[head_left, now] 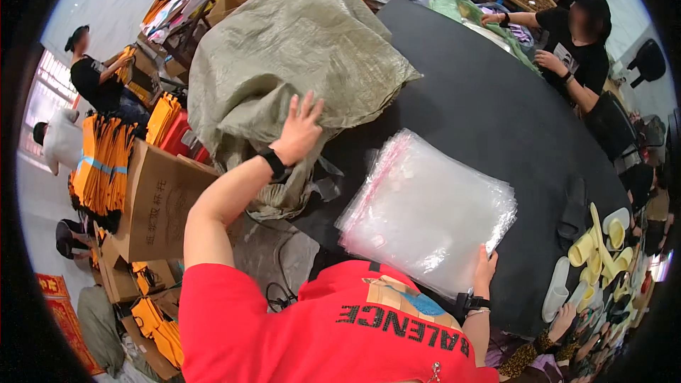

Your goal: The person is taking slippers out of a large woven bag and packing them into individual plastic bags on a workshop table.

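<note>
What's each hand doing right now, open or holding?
Left hand: open, fingers spread, over the olive woven sack; contact unclear.
Right hand: at the edge of the clear plastic bag stack; grip cannot be told.

The person wears a red short-sleeved T-shirt (319, 347) with bold dark lettering (404, 326) across it, beside a tan-and-blue printed patch (408, 296). A small metallic charm (435, 370) hangs low on the front. The bare left hand (299, 131) has a broad black wristband (272, 162); the bare right hand (485, 269) has a chunkier black band (474, 303), possibly a watch.
</note>
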A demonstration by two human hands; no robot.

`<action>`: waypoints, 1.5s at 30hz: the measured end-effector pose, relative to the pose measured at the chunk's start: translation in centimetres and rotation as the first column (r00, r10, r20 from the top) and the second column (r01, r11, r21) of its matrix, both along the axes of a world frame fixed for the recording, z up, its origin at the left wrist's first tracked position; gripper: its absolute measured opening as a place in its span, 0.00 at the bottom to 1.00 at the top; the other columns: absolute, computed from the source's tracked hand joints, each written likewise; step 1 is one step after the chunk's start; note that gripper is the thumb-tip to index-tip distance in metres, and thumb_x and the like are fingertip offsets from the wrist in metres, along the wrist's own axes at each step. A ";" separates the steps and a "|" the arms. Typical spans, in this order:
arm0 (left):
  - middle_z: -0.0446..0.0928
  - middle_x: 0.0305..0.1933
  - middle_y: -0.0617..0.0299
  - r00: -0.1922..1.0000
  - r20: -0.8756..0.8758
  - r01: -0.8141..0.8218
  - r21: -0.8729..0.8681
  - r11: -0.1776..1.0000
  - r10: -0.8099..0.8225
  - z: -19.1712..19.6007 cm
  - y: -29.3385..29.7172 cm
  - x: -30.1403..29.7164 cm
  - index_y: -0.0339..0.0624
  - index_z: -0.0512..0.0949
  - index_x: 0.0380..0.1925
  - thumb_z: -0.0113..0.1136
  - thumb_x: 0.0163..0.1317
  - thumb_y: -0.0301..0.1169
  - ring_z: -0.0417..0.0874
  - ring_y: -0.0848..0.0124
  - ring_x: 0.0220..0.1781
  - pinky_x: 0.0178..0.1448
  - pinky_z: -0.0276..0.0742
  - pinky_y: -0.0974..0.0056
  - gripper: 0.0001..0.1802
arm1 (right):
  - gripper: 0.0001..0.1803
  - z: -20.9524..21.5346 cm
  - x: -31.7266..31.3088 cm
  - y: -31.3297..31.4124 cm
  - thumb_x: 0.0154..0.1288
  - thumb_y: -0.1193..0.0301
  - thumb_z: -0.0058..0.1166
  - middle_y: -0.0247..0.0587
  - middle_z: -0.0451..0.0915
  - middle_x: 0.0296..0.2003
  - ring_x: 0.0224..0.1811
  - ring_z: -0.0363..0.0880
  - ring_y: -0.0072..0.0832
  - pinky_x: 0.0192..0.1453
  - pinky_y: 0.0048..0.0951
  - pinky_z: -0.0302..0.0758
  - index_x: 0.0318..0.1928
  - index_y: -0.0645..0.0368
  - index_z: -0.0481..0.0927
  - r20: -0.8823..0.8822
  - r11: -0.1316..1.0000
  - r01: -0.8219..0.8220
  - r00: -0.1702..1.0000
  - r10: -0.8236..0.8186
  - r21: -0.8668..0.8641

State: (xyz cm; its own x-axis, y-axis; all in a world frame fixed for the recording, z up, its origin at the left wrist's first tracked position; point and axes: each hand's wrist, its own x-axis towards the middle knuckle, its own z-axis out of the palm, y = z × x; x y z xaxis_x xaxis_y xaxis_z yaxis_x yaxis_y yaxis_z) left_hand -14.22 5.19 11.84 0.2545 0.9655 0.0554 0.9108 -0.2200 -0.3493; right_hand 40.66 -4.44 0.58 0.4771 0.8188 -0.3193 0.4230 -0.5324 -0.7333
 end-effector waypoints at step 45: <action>0.70 0.49 0.49 0.892 0.023 -0.388 0.551 0.739 0.451 16.8 20.8 -47.6 0.50 0.67 0.51 0.46 0.58 0.32 0.79 0.47 0.41 0.38 0.76 0.47 0.19 | 0.30 4.6 -51.0 11.3 0.64 0.53 0.42 0.41 0.74 0.50 0.53 0.68 0.36 0.59 0.67 0.46 0.64 0.49 0.59 0.501 0.678 -0.731 0.560 0.660 -0.076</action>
